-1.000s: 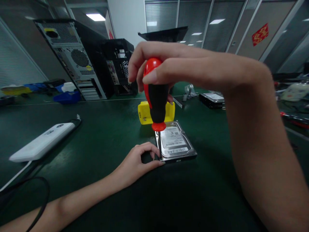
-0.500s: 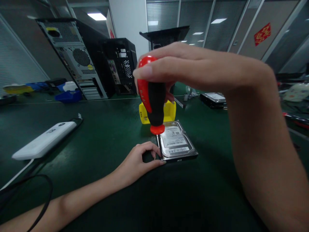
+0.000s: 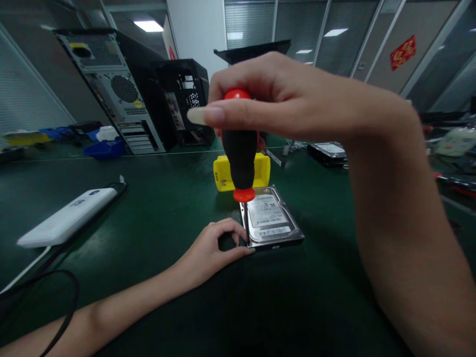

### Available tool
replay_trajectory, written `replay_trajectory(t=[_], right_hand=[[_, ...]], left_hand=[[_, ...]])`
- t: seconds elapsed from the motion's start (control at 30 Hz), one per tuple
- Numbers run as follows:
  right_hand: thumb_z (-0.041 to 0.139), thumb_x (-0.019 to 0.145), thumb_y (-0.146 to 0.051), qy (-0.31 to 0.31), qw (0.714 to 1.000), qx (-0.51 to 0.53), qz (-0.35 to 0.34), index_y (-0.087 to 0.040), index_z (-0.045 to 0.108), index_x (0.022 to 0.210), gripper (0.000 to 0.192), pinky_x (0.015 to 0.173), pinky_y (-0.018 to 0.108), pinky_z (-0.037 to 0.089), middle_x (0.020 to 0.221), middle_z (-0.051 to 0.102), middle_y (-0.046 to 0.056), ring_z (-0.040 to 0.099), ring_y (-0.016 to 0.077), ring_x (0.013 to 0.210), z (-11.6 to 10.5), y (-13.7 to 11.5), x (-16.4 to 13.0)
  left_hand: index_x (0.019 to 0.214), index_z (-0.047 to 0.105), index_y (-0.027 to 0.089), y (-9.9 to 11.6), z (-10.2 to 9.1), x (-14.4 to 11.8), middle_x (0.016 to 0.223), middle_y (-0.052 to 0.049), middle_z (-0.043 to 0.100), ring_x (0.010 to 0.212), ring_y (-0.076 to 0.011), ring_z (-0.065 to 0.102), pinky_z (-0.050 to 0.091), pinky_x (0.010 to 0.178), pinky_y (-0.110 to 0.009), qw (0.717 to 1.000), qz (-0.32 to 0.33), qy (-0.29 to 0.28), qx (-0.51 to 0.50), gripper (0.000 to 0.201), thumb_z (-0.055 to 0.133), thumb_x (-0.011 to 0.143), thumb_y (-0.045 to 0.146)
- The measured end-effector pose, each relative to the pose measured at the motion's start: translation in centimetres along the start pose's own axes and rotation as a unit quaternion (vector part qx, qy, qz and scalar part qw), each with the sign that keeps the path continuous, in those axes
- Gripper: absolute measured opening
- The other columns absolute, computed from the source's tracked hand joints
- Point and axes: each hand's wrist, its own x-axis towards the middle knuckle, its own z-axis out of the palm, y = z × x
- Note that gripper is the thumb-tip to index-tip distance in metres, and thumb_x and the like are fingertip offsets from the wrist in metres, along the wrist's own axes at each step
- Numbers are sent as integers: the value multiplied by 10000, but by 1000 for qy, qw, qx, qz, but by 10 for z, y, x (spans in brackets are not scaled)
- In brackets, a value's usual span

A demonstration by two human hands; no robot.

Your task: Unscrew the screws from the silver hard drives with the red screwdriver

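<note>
A silver hard drive (image 3: 269, 218) lies label up on the green table. My left hand (image 3: 218, 246) pinches its near left corner between thumb and fingers. Above that corner, my right hand (image 3: 253, 101) is wrapped from the top around the handle of a red and black screwdriver (image 3: 242, 161). The screwdriver stands nearly upright, its thin shaft running down to the drive's near left corner. Its tip is too small to make out. Just behind the drive sits a yellow plastic bin (image 3: 262, 171), partly covered by the handle.
At the back left stand a computer tower (image 3: 126, 89) and an open black case (image 3: 191, 99). A white power strip (image 3: 70, 218) and black cable (image 3: 70, 307) lie left. More hard drives (image 3: 329, 153) are at the back right. A blue bin (image 3: 106, 148) sits by the tower.
My right hand has turned around the screwdriver handle, its thumb now reaching further left. The screwdriver has become more upright. My left hand and the hard drive have stayed put.
</note>
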Motion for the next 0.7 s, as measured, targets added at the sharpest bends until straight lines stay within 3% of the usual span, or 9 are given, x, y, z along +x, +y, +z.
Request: replay_trajectory(t=[0.1,0.2,0.33,0.43,0.53,0.6,0.7], right_hand=[[285,956,-229,-18,998,56,24,-68,549,1047,322,703,87,424,950,521,-17,496,15,825,-2,-2,-1],[310,928,-104,-41,996,83,8,-55,501,1147,295,822,126,427,1110,506,3,485,36,986,-4,-4,-2],[368,903,-149,-38,996,48,-59,5,507,1133,310,800,147,434,1045,537,33,516,33,927,-3,-5,0],[419,888,-214,-19,997,1,-73,-7,562,1007,278,673,125,413,871,532,-5,498,19,784,-1,-6,2],[400,902,-239,-15,997,19,-68,-15,569,925,282,574,90,372,747,476,-41,452,-6,657,-1,-6,2],[321,936,-238,-25,997,57,-44,-20,557,975,324,621,85,408,810,496,-30,486,-3,707,-1,-6,0],[239,948,-140,-46,992,115,-26,-25,510,1089,327,814,144,447,1060,512,10,507,38,957,-2,-6,-1]], left_hand=[[842,605,174,-1,0,0,844,-4,603,831,-174,568,408,834,-321,1000,-3,2,3,171,649,762,318],[843,607,174,-1,0,0,840,-4,601,830,-177,568,407,830,-322,1000,-6,4,2,183,651,758,331],[834,611,173,0,-1,0,829,-3,602,825,-177,568,409,814,-314,1000,-7,5,6,186,649,757,338],[842,617,176,-1,-1,0,826,-3,605,817,-177,567,410,810,-314,1000,-8,6,8,190,651,753,339],[853,623,176,-1,-1,0,818,-1,601,806,-176,565,409,809,-317,1000,-10,6,9,198,648,754,346],[864,623,177,-1,-1,0,822,-2,600,809,-176,563,410,806,-317,1000,-12,4,9,207,645,756,353],[872,622,174,-1,-1,0,822,-4,596,807,-175,561,410,806,-315,1000,-11,2,12,217,647,756,355]])
